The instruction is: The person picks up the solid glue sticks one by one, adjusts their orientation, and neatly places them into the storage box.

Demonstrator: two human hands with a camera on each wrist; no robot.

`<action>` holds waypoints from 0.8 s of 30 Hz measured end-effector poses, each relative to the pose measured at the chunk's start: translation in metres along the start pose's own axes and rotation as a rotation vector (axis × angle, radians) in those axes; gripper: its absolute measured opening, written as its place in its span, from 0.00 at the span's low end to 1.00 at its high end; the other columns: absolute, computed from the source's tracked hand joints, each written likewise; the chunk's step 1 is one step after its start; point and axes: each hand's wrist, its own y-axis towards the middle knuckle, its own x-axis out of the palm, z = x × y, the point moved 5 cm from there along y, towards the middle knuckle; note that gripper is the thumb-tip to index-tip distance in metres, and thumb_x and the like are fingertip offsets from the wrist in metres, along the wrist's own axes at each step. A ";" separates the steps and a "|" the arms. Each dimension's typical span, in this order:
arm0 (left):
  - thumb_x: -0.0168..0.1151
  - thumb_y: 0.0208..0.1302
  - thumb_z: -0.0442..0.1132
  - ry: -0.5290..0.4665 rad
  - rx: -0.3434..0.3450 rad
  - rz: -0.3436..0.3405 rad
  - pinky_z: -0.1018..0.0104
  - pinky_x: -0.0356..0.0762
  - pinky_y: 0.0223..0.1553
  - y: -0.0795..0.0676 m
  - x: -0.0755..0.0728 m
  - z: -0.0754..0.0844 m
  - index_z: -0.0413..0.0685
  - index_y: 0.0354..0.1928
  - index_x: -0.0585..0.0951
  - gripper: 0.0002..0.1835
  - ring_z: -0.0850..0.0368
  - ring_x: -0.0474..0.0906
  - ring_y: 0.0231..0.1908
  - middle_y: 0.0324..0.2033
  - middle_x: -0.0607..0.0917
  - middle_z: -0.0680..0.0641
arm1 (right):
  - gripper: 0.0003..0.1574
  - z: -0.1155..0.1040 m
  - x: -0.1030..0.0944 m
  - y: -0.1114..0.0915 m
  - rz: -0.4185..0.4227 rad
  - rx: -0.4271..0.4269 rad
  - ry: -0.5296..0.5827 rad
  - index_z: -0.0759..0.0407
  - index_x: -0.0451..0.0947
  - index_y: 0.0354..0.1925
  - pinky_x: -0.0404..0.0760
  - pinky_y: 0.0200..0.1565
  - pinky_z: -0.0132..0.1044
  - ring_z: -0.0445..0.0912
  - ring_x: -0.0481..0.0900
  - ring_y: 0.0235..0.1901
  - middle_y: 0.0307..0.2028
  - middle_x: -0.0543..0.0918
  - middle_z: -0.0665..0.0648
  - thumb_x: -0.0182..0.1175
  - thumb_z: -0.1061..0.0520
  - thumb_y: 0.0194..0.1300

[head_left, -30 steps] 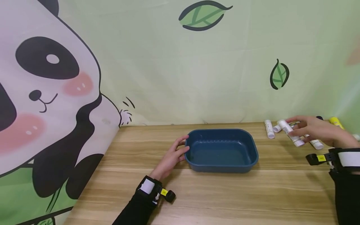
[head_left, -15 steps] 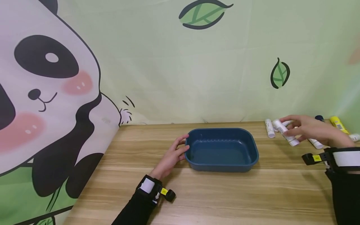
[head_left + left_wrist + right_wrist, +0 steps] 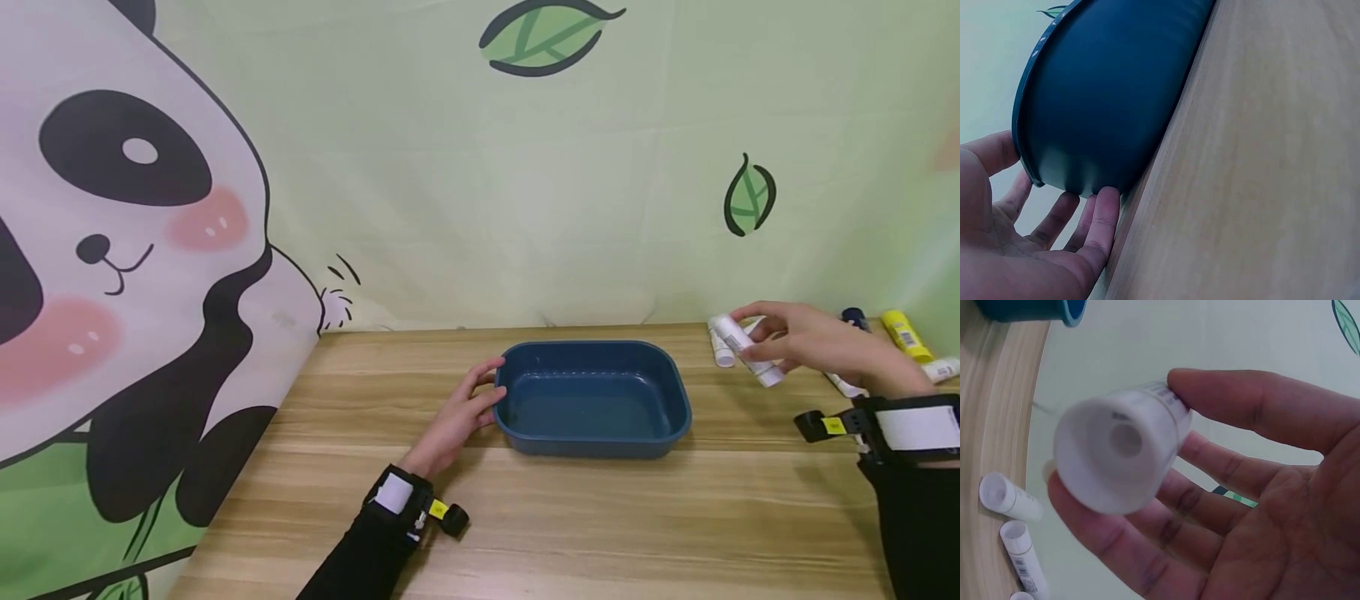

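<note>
From where I stand, the right hand (image 3: 825,337) has a white glue stick (image 3: 1122,444) pinched between its thumb and fingers, raised off the desk (image 3: 600,525) and tilted, its hollow end showing in the right wrist view. Gripping it by the sides leaves both ends free, which probably makes it easy to turn. The left hand (image 3: 453,421) is at the near-left end of the blue tub (image 3: 592,448), fingers spread and touching its rim and outer wall without wrapping round it; I'd guess that light contact is there to steady the tub. The tub sits flat between the 2 hands, its open top up, so its inside is within easy reach of either. The other glue sticks lie toward the back right: 1 white tube (image 3: 724,357) just behind the raised stick, a yellow stick (image 3: 906,336) close to a dark cap (image 3: 855,317), another white stick (image 3: 943,368) at the far edge, and 1 more (image 3: 845,385) partly hidden by the right wrist. Lying on their sides, they may roll if nudged. Behind everything hangs a pale green backdrop (image 3: 420,167) with a cartoon panda (image 3: 135,275).
</note>
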 end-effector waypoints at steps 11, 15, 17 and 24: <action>0.56 0.81 0.42 0.006 -0.004 0.000 0.62 0.77 0.57 0.000 0.000 0.000 0.58 0.79 0.65 0.28 0.46 0.71 0.63 0.72 0.61 0.41 | 0.38 -0.007 0.006 0.002 -0.007 -0.002 -0.012 0.73 0.59 0.73 0.85 0.37 0.41 0.51 0.80 0.40 0.49 0.78 0.67 0.61 0.61 0.73; 0.56 0.80 0.43 0.009 -0.004 0.000 0.62 0.77 0.58 0.000 0.000 0.000 0.58 0.79 0.65 0.29 0.46 0.70 0.63 0.73 0.60 0.41 | 0.38 -0.013 0.008 0.002 -0.005 -0.013 -0.011 0.73 0.59 0.73 0.85 0.37 0.42 0.52 0.79 0.40 0.50 0.78 0.67 0.61 0.61 0.73; 0.56 0.80 0.43 0.012 -0.005 0.001 0.62 0.77 0.57 0.000 -0.001 0.000 0.59 0.79 0.65 0.29 0.46 0.70 0.64 0.73 0.60 0.41 | 0.38 -0.016 0.010 0.002 -0.001 -0.021 -0.023 0.73 0.59 0.72 0.85 0.36 0.42 0.52 0.79 0.40 0.49 0.78 0.67 0.62 0.61 0.73; 0.56 0.80 0.43 0.002 -0.001 -0.003 0.63 0.77 0.57 0.000 -0.001 -0.001 0.58 0.79 0.65 0.29 0.46 0.70 0.63 0.73 0.60 0.41 | 0.37 -0.024 0.015 0.004 0.012 -0.038 -0.049 0.72 0.61 0.72 0.84 0.35 0.41 0.52 0.78 0.40 0.48 0.78 0.65 0.63 0.61 0.71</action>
